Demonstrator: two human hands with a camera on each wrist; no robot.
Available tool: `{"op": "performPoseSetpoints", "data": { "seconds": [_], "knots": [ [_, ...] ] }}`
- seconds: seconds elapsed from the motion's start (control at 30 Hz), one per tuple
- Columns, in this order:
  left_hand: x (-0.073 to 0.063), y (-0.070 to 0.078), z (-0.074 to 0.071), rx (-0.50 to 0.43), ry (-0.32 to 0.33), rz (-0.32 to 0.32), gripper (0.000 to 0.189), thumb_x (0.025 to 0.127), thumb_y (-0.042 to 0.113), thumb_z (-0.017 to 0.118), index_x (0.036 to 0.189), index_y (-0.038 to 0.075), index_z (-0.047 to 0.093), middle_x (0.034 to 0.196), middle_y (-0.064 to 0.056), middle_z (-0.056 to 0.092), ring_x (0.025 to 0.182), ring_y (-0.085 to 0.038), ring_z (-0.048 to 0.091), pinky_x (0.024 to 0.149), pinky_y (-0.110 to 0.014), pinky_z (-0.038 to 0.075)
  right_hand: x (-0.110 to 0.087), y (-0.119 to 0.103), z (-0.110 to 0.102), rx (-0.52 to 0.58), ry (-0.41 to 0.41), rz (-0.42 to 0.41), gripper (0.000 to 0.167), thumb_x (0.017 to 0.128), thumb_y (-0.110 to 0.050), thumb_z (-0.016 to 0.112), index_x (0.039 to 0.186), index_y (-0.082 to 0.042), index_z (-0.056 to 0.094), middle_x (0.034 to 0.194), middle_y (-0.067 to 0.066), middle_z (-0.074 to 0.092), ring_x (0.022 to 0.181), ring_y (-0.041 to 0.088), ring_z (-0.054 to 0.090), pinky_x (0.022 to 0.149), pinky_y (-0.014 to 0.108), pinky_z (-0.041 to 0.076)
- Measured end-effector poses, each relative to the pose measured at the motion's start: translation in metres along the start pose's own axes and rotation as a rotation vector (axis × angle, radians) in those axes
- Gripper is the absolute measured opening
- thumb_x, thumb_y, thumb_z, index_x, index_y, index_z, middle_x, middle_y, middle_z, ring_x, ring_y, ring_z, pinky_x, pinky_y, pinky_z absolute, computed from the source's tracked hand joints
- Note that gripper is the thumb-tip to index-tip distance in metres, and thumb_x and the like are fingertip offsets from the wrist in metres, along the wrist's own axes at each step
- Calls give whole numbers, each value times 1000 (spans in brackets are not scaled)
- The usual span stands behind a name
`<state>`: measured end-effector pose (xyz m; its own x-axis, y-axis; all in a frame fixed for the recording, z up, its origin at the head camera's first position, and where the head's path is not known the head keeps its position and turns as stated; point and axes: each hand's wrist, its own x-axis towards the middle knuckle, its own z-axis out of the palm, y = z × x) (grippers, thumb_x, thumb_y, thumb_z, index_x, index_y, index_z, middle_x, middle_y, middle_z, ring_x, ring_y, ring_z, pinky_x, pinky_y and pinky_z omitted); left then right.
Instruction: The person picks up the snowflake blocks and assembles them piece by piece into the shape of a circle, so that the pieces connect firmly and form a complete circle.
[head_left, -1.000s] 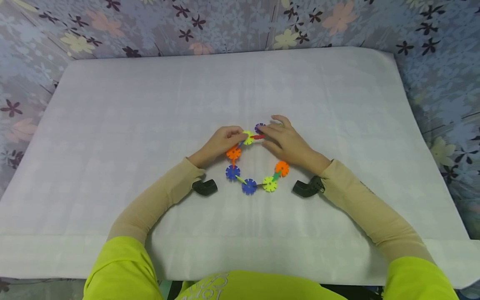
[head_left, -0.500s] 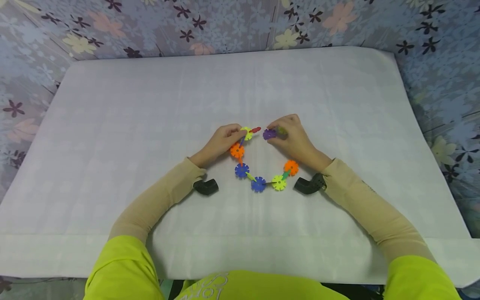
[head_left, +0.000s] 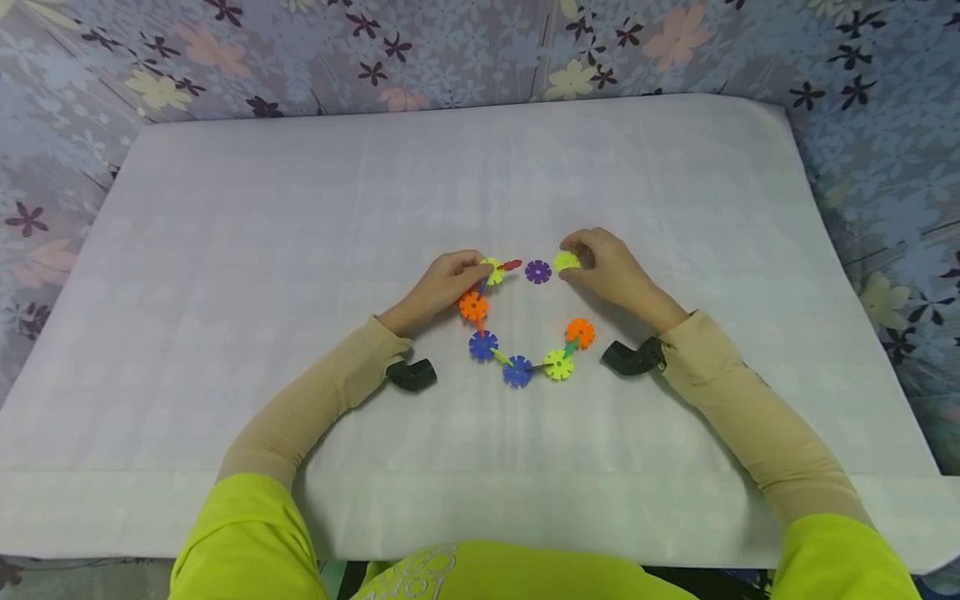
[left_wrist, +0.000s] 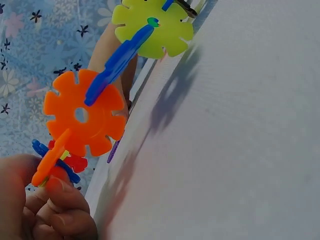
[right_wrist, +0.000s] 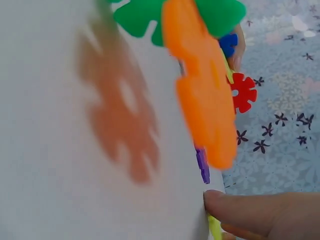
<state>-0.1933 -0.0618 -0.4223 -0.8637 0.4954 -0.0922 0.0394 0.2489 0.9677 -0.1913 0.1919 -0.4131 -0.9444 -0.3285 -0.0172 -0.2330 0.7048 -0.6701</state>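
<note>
A curved chain of notched plastic discs, in blue, orange, yellow-green, red and green, spans the table middle. My left hand pinches the chain's upper left end by a yellow-green disc, from which a red disc sticks out to the right. A loose purple disc lies flat, apart from the red one. My right hand pinches a separate yellow-green disc just right of the purple one. In the right wrist view, the chain's orange end disc stands on edge and the thumb touches the yellow-green disc.
Black angled wrist mounts jut from both cuffs, the right mount close to the chain's orange end. A white cloth covers the table. Flowered fabric hangs behind and at the sides.
My right hand has let go of the purple disc and moved right to the loose yellow-green disc. The chain shifted slightly right, its red end drawing away from the right hand.
</note>
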Motion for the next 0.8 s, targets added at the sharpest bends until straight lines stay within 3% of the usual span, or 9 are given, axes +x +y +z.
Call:
{"op": "performPoseSetpoints", "data": {
  "seconds": [0.13, 0.2, 0.33, 0.43, 0.6, 0.8],
  "knots": [
    [0, -1, 0, 12, -12, -1, 24, 92, 21, 51, 75, 4, 50, 60, -5, 41, 55, -14, 37, 56, -23, 31, 1, 0, 1, 126, 64, 18, 27, 79, -7, 68, 103, 3, 59, 87, 12, 53, 73, 22, 46, 64, 28, 39],
    [0, -1, 0, 20, -21, 4, 23, 92, 21, 52, 75, 4, 52, 60, -5, 41, 55, -14, 37, 55, -23, 31, 1, -2, 2, 273, 69, 13, 21, 81, -6, 67, 99, 3, 61, 82, 11, 56, 67, 20, 50, 60, 25, 42],
    [1, -1, -1, 30, -35, 22, 21, 91, 19, 53, 77, 3, 56, 60, -5, 42, 54, -15, 36, 55, -24, 31, 1, -8, 6, 612, -11, 13, 18, 85, -4, 61, 99, 7, 59, 80, 10, 61, 62, 19, 58, 60, 26, 48],
    [1, -1, -1, 32, -43, 27, 21, 91, 19, 54, 78, 3, 58, 60, -6, 44, 56, -16, 36, 57, -24, 31, 0, -9, 9, 788, -61, 23, 16, 86, -1, 58, 99, 8, 57, 80, 10, 63, 63, 19, 60, 62, 28, 49],
    [2, -1, -1, 30, -58, 20, 21, 91, 18, 54, 81, 1, 60, 61, -5, 44, 58, -15, 37, 59, -25, 31, 0, -9, 13, 906, -96, 28, 10, 87, 2, 55, 96, 4, 58, 77, 9, 63, 60, 19, 60, 59, 29, 49],
    [1, 0, -1, 33, -72, 19, 22, 92, 17, 52, 77, 1, 56, 59, -4, 41, 56, -15, 36, 58, -24, 30, -1, -11, 17, 988, -82, 19, 5, 87, 6, 52, 90, 2, 55, 76, 9, 62, 60, 18, 60, 58, 29, 50]
  ]
}}
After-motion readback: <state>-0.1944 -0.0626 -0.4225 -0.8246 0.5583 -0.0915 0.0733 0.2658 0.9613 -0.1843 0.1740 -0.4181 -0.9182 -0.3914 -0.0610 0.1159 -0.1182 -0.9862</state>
